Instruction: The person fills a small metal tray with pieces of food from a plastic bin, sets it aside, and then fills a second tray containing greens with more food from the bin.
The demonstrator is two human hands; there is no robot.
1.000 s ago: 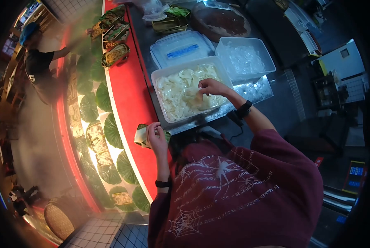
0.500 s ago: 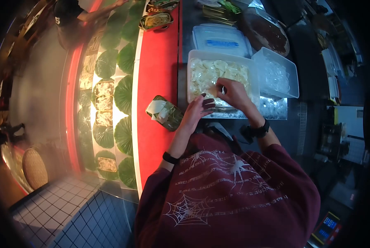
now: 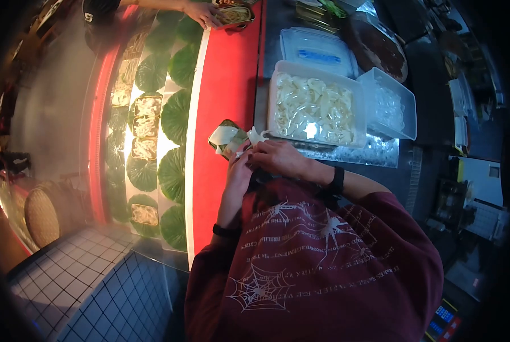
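Observation:
My right hand [image 3: 280, 158] is closed on a pale white piece [image 3: 256, 137] that sticks up above its fingers, left of the large tub. My left hand [image 3: 239, 171] meets it at the fingertips, by the near end of a small leaf-lined tray [image 3: 227, 138]; its fingers are pressed together, and what they grip is too small to name. White slices lie in that tray, on the red strip. The large clear tub [image 3: 273, 108] holds many pale slices [image 3: 314, 105] in liquid.
A second tub [image 3: 410, 117] with clear contents stands right of the large one, a lid [image 3: 318, 54] behind it. Another person's hand [image 3: 202, 13] touches a filled tray [image 3: 235, 17] at the top. Leaves [image 3: 175, 117] and food trays [image 3: 146, 126] line the left display.
My right hand has left the large tub and moved down-left to my left hand, with a white piece now in its fingers. The other person's hand has reached the top tray.

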